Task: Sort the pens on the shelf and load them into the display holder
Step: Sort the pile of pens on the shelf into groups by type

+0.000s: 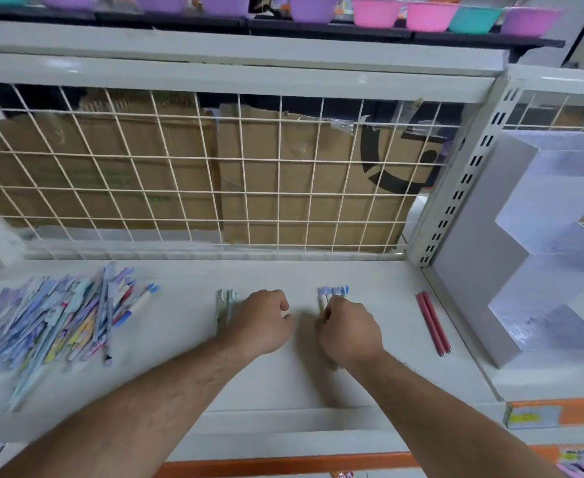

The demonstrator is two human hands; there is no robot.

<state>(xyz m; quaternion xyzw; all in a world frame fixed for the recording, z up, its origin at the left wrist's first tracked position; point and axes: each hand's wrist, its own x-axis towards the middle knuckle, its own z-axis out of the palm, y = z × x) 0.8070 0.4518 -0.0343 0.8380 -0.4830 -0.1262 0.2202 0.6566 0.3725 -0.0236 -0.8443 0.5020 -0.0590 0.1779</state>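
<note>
— On the shelf (187, 374) before us, where do we stand with the sorting?

— We judge we are midway. The mixed pile (52, 319) lies at the far left, well apart from three small groups we can count: pale green pens (226, 305), blue-topped pens (333, 291) and two pink pens (433, 322) lying side by side near the right end.

— And our hands?

— Our right hand (347, 331) is curled round the blue-topped pens, their frilled tops fanning out just above the knuckles. Our left hand (261, 320) is curled too, right beside the pale green pens and partly over them. Whether it grips any of them we cannot tell.

— What does the next move call for?

— Probably squaring up the blue-topped bunch so the tips line up, then carrying it right to the display holder (525, 236). That is the white stepped stand at the shelf's right end, and no pens show in it yet.

— How do the pens look?

— Slim, pastel and light. Loose in a bunch, they may slip or splay, so we would want a firm, even hold.
</note>
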